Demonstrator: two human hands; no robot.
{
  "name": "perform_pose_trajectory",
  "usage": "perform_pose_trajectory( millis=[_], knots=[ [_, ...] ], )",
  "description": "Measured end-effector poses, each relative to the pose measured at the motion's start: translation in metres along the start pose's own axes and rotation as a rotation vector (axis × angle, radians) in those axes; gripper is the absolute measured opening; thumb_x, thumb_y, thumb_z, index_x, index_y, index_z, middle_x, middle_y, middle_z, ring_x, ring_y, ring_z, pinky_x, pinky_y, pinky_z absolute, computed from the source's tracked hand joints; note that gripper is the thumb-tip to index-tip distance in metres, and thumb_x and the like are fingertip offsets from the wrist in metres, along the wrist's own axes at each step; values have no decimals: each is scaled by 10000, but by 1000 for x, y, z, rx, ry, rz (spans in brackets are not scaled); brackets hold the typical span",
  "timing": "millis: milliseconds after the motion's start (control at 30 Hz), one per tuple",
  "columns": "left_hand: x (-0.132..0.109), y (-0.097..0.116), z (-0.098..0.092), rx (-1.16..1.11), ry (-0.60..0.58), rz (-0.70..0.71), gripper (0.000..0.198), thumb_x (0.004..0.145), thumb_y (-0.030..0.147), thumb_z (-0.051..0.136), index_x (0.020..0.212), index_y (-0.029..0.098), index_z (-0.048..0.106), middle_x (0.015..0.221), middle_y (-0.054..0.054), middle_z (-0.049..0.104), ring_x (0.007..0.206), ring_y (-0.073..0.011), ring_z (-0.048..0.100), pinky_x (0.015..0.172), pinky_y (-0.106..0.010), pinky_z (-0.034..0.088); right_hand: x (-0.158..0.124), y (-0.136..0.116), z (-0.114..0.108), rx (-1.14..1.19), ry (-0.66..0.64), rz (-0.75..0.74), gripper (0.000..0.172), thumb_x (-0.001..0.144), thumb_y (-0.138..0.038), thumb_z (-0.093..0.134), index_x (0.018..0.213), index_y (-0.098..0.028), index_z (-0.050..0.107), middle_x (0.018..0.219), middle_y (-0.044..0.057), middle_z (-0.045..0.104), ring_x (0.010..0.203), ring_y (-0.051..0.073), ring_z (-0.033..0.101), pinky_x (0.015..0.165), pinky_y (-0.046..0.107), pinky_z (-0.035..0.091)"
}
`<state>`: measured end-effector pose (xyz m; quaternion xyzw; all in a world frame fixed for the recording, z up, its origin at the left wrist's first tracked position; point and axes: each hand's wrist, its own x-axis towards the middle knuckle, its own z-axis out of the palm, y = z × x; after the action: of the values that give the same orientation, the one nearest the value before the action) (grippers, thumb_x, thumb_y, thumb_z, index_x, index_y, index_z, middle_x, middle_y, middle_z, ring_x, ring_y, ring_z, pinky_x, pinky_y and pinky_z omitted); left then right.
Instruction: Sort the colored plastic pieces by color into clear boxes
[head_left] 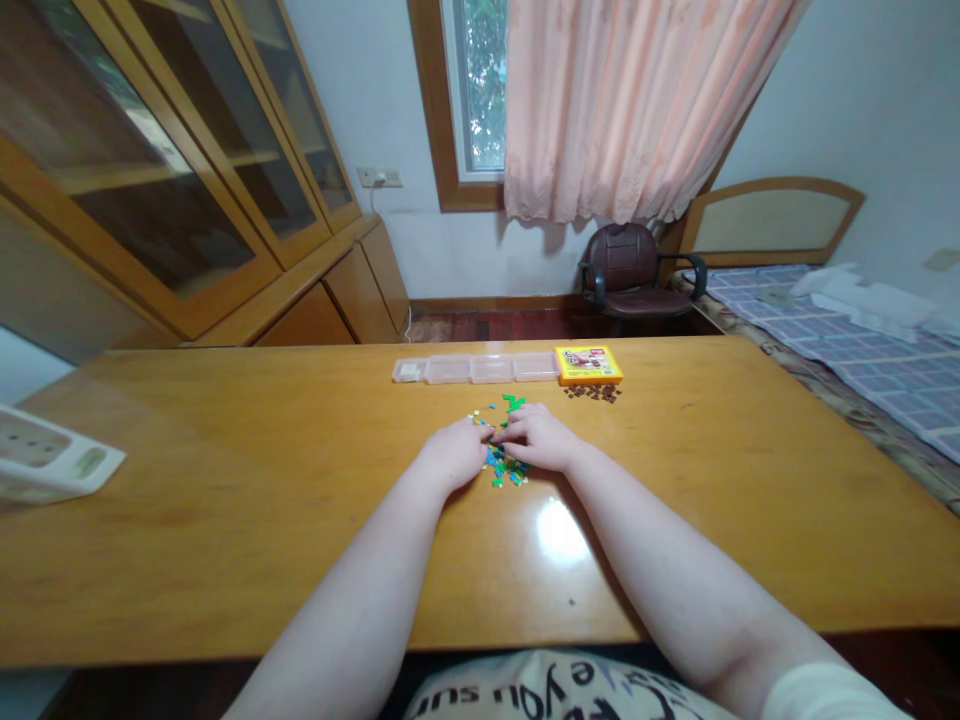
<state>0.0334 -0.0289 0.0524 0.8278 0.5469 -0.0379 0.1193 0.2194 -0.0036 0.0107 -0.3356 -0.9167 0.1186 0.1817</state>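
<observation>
Nearest is a lettered shirt (pixel 551 690), then the table (pixel 285 480). Small pieces (pixel 507 468), mostly green, blue and yellow, lie loosely heaped on it between the left hand (pixel 457 452) and the right hand (pixel 541 436). Both have bent fingers; whether either grips any, I cannot tell.

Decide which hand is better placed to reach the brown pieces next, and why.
Probably the right hand: it is nearer the brown pieces, which lie beyond it to the right, by the yellow box. The left hand is farther.
</observation>
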Motion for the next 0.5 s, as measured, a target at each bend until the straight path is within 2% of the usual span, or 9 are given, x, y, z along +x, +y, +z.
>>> perform_pose_trajectory(
  millis=[167, 267, 400, 500],
  knots=[
    [3, -3, 4, 17, 59, -32, 405, 856, 209, 400, 1217, 249, 579, 1122, -99, 625, 1010, -222, 604, 869, -325, 470, 0, 3, -1, -73, 39, 151, 246, 888, -307, 515, 905, -225, 746, 765, 52, 632, 793, 181, 518, 743, 312, 320],
    [5, -5, 6, 44, 26, -68, 406, 854, 201, 409, 1225, 240, 571, 1131, -104, 629, 1021, -230, 603, 868, -327, 472, 0, 4, -2, -90, 61, 228, 240, 878, -283, 520, 967, -226, 735, 833, 64, 647, 833, 192, 509, 778, 321, 321],
    [5, -4, 6, 54, 10, -59, 387, 849, 196, 415, 1191, 242, 590, 1110, -99, 645, 1005, -237, 612, 851, -335, 479, 1, -2, -5, -67, 30, 207, 267, 877, -307, 531, 1083, -277, 699, 884, 62, 633, 866, 196, 496, 801, 330, 313],
    [4, -3, 4, 58, 5, -71, 373, 849, 194, 413, 1169, 232, 602, 1109, -102, 645, 1006, -238, 611, 845, -335, 480, 2, -7, -4, -68, -32, 182, 267, 878, -337, 538, 1091, -300, 695, 871, 57, 628, 883, 202, 501, 805, 337, 306]
  ],
)
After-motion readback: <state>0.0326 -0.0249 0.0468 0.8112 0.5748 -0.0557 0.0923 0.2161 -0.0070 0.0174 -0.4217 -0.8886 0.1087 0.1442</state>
